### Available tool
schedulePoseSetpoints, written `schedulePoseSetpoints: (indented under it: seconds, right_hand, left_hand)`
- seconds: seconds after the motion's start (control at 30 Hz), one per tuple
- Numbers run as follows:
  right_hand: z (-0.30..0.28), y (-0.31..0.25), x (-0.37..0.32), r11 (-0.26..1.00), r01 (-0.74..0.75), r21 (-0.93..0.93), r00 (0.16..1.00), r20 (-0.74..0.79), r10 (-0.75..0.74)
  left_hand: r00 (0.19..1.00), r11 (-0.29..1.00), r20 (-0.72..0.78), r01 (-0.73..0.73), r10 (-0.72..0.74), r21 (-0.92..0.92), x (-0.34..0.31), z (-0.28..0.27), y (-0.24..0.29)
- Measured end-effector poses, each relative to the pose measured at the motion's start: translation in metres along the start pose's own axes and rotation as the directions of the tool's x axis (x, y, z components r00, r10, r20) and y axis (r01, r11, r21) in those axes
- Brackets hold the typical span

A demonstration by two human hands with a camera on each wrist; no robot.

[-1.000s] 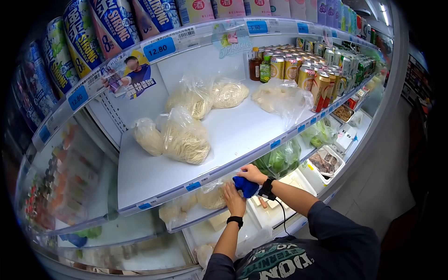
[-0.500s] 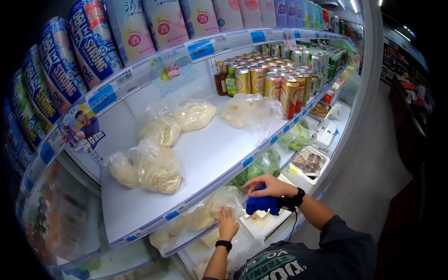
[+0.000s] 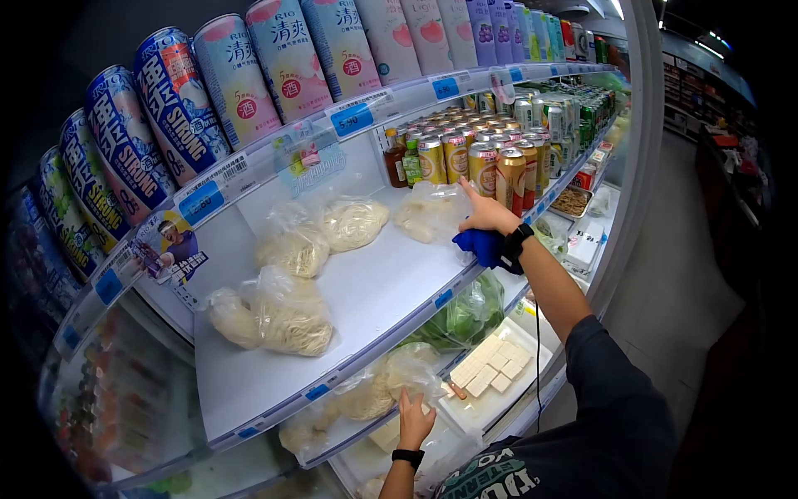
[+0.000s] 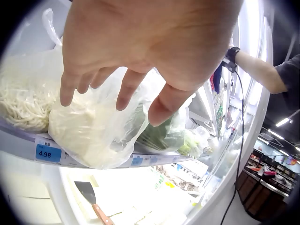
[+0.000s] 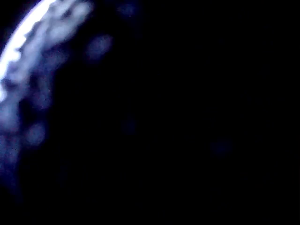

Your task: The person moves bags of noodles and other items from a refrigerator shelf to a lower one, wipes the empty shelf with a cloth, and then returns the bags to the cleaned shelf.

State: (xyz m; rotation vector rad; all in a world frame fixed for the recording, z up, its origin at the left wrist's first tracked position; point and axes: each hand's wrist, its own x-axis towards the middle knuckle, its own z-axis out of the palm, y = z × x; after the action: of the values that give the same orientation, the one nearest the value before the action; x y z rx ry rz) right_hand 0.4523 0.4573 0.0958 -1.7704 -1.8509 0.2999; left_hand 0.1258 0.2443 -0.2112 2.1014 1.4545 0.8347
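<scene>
While the head view looks at the middle shelf, both hands are at bags of food. Left hand is under the middle shelf's front edge, released, with fingers spread and straight. Its fingertips lie on or just off the noodle bag, and contact cannot be told for sure. The noodle bag sits on the rack below the middle shelf, bulging over that rack's price strip.

Right hand is at the right front of the middle shelf. Its fingers are stretched out and lie on the clear bag, with no curl round it visible. The clear bag lies on the middle shelf just beside the cans. A blue object sits under the right wrist at the shelf edge, and it cannot be told whether the hand holds it. The right wrist view is almost black and shows nothing usable. A tofu tray lies below the middle shelf, right of the noodle bag.
</scene>
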Motion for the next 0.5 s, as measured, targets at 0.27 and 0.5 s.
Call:
schedulePoseSetpoints:
  seconds: [0.27, 0.5]
  right_hand:
    - [0.034, -0.001, 0.077, 0.99, 0.12, 0.073, 0.988, 0.085, -0.126]
    - [0.003, -0.061, 0.041, 0.792, 0.409, 0.453, 0.91, -0.262, -0.321]
  left_hand:
    - [0.963, 0.848, -0.025, 0.223, -0.267, -0.48, -0.043, -0.064, 0.018]
    - [0.873, 0.529, -0.009, 0.287, -0.487, -0.799, -0.097, -0.131, 0.04]
